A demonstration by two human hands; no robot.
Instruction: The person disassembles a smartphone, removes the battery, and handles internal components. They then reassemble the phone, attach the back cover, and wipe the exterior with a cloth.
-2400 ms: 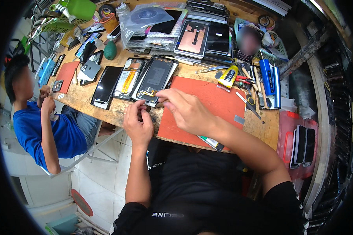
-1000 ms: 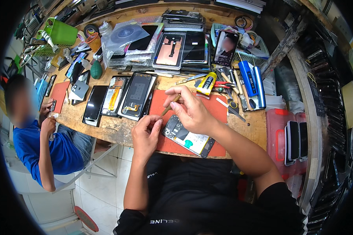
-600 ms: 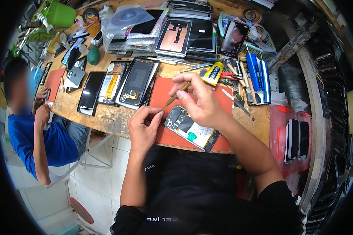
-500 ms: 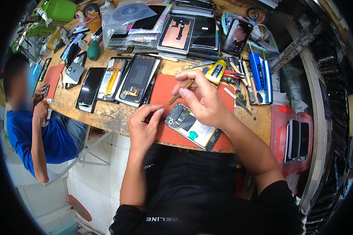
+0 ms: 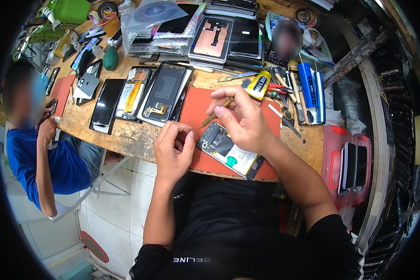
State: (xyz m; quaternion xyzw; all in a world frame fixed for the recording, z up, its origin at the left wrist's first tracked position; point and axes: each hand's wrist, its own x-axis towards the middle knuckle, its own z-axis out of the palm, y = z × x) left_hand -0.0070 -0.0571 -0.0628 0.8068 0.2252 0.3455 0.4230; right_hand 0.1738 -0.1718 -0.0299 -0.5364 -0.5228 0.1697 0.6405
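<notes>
Gripping slim brown stick (image 5: 209, 120) w/ R hand (image 5: 241, 122) above flat orange-red mat (image 5: 196, 103) on scuffed wooden bench (image 5: 130, 143); observed L hand (image 5: 173, 151) half-curled, can't confirm grasp. Noted white-tiled floor (image 5: 143, 198).

The right hand (image 5: 240, 119) hides part of the opened phone (image 5: 238, 155), whether the left hand (image 5: 173, 149) pinches something tiny cannot be told, and the co-worker's face (image 5: 25, 99) is blurred.

Phone (image 5: 230, 151) on mat (image 5: 196, 105), tube (image 5: 259, 85) behind, back cover (image 5: 165, 88) left.
</notes>
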